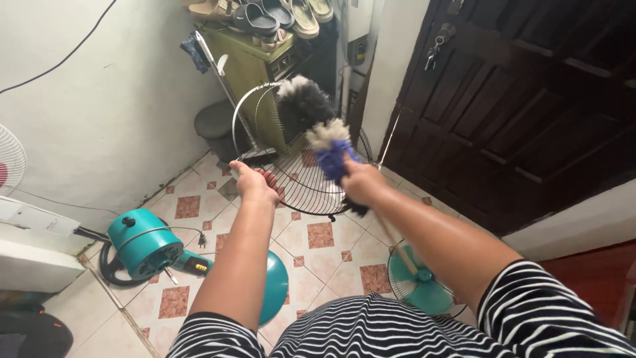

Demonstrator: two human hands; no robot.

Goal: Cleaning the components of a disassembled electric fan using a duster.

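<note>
Fan grille (301, 179), the round wire one, is the biggest thing in hand here, held up tilted over the tiled floor (318, 238) in front of the green cabinet (255, 66), with a dark wooden door (517, 113) off to the right. Shoes (278, 16) sit piled on top of that cabinet, and a dark bin (215, 126) stands beside it; can't tell what's in it. Down on the floor there's a teal fan motor (142, 245) on the left and a teal fan (424, 285) with blades on the right. Feather duster (318, 122), black, cream and blue, lies against the wires. Left hand (255, 182) is curled tight round the grille's rim. Right hand (361, 182) is closed round the duster's handle.
</note>
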